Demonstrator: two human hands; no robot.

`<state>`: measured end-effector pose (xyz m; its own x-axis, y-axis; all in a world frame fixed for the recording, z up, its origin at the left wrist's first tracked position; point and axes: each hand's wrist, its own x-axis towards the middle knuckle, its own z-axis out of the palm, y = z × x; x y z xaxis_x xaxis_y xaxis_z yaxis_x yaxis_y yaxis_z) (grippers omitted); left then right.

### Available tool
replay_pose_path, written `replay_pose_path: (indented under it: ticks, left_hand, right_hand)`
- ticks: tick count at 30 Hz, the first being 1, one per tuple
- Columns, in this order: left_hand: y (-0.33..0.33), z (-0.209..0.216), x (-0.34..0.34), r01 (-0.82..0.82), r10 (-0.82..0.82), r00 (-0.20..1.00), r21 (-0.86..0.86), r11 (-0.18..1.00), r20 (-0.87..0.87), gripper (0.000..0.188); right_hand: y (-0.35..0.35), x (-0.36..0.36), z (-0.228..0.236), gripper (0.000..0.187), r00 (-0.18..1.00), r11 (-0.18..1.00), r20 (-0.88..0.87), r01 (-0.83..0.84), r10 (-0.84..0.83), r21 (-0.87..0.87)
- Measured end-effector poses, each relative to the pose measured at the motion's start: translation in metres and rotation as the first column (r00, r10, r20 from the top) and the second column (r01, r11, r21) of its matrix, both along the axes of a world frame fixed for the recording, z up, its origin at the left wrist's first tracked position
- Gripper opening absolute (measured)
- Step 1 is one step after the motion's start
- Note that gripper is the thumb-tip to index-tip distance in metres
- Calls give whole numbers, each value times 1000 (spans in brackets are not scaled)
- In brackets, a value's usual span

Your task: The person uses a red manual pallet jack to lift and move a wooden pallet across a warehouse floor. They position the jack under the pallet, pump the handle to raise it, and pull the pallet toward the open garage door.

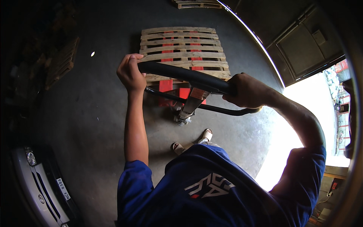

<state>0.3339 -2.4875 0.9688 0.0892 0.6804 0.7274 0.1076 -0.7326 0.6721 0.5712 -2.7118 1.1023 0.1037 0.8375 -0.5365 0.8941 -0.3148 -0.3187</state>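
Note:
Both my hands are closed on the black loop handle of a red pallet jack. My left hand grips the handle's left end, thumb side up. On the right part, my right hand wraps round the bar, its fingertips mostly hidden. The handle slants, its left end farther away than its right. Below it a metal stem runs down to the jack's wheel base near my feet. The red forks lie under a wooden slatted pallet, showing through the gaps; nothing rests on its slats.
A second pallet leans at the left, and part of another lies at the far edge. The front of a white vehicle stands at lower left. Bright light enters through a doorway on the right, beside a dark metal door.

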Motion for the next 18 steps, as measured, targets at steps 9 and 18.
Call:
replay_pose_path:
  ticks: [9,18]
  left_hand:
    - [-7,10,4,4,-2,1000,-43,999,27,39]
    - [-6,8,-1,-4,3,1000,-44,999,-5,38]
  right_hand:
    - [-1,2,0,26,1000,1000,-20,9,-8,18]
    - [-1,7,-3,26,999,999,-51,-18,20,51]
